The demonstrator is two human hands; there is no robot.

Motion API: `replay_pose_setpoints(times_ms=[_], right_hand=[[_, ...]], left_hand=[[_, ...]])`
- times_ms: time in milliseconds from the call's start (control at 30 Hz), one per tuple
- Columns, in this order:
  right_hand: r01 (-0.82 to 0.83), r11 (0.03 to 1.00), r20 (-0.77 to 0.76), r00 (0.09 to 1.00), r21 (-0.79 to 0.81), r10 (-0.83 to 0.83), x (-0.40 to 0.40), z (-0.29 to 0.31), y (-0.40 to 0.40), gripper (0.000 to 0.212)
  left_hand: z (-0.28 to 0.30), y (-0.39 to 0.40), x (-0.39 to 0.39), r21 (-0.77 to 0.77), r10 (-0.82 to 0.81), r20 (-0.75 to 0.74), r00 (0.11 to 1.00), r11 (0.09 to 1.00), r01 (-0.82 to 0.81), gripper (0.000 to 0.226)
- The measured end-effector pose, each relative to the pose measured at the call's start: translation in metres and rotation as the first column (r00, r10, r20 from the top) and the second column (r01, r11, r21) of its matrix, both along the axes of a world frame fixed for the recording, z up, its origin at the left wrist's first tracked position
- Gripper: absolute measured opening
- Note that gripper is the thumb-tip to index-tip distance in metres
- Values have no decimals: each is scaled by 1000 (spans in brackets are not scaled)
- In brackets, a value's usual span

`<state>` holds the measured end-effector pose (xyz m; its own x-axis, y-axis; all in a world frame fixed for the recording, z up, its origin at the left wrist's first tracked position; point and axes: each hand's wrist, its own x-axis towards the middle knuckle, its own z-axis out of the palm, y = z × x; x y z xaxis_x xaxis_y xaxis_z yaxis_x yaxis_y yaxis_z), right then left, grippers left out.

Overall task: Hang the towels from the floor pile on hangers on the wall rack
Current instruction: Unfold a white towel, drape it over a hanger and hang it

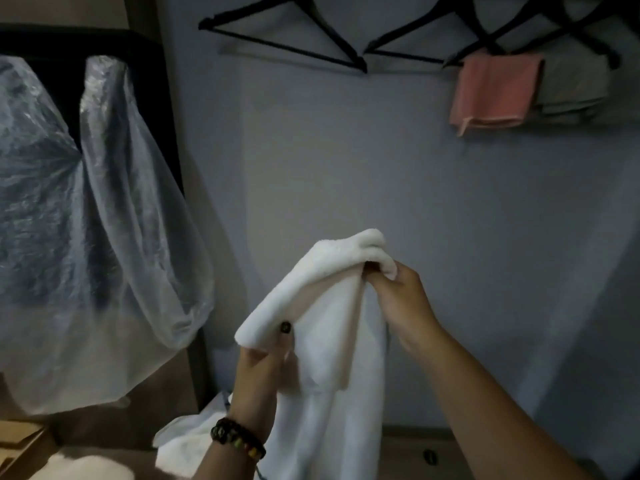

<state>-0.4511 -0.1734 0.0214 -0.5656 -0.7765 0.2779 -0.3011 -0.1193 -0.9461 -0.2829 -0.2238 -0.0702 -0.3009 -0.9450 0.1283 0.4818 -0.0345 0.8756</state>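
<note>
Before a pale grey wall (346, 168), both hands hold up a white towel (322, 306) in the lower middle of the view. The left hand (259, 368) pinches one top corner of it, thumb over the front of the cloth, with a dark-painted nail showing at the edge; a beaded bracelet (239, 441) sits on that wrist. The right hand (398, 299) is higher and just to the right, its fingers curled round the other bunched corner, so each grip is closed on fabric. Between the two hands the towel's top edge slopes up to the right, and the rest hangs straight down out of frame.

Behind the left wrist, low down, more white cloth (187, 441) lies bunched on the floor; it looks like part of the pile, though the view there is dim.

Along the top of the wall runs the rack with black hangers (287, 46), two of them bare. Further right, a pink towel (495, 91) is folded over a hanger bar, and a grey towel (575, 88) hangs just beside it, partly behind it.

At the left, a dark frame (152, 98) carries clear plastic sheeting (104, 220) draped in loose folds. A brown cardboard piece (20, 441) shows in the bottom-left corner.
</note>
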Motion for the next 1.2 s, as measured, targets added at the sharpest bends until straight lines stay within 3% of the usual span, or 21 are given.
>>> replay_pose_setpoints(times_ms=[67, 300, 467, 533, 633, 700, 733, 800, 833, 900, 967, 1067, 1200], right_hand=[[32, 999, 20, 999, 26, -33, -29, -5, 30, 17], [213, 967, 10, 976, 139, -216, -140, -51, 124, 30], [287, 914, -111, 958, 286, -266, -192, -93, 167, 24], [429, 887, -191, 898, 172, -397, -197, -113, 186, 32], [586, 793, -319, 728, -169, -606, -178, -123, 197, 51], [702, 689, -278, 636, -181, -720, -157, -117, 187, 87], [748, 646, -202, 616, -153, -761, -149, -113, 187, 88], [757, 632, -171, 610, -162, -774, -161, -124, 181, 78], [689, 704, -224, 669, -171, -709, -163, -123, 173, 70], [484, 869, -311, 814, -106, -491, -167, -130, 185, 28], [534, 828, -200, 804, -173, -560, -193, -137, 189, 43], [303, 951, -320, 909, 62, -269, -213, -140, 181, 59], [404, 914, -311, 875, 43, -372, -238, -144, 173, 30]], left_hand=[[9, 24, -36, 24, 21, -37, 999, 1000, -20, 14], [38, 107, -143, 4, -52, -147, 988, 999, 53, 20], [46, 142, -195, -80, -47, -16, 999, 996, 45, 20], [43, 152, -216, -48, -46, 55, 997, 998, 48, 17], [29, 163, -249, 42, -131, 61, 990, 991, 128, 9], [24, 165, -265, 53, -189, 73, 979, 981, 186, 12], [21, 163, -271, 54, -224, 84, 971, 974, 220, 17], [19, 160, -281, 46, -300, 122, 946, 954, 297, 15], [18, 159, -286, 52, -334, 148, 931, 943, 329, 14], [19, 155, -297, 82, -367, 186, 912, 930, 358, 19], [22, 151, -306, 81, -378, 213, 901, 926, 369, 33], [27, 142, -316, 51, -412, 239, 879, 909, 413, 49], [29, 129, -324, -13, -397, 276, 875, 909, 417, 33]])
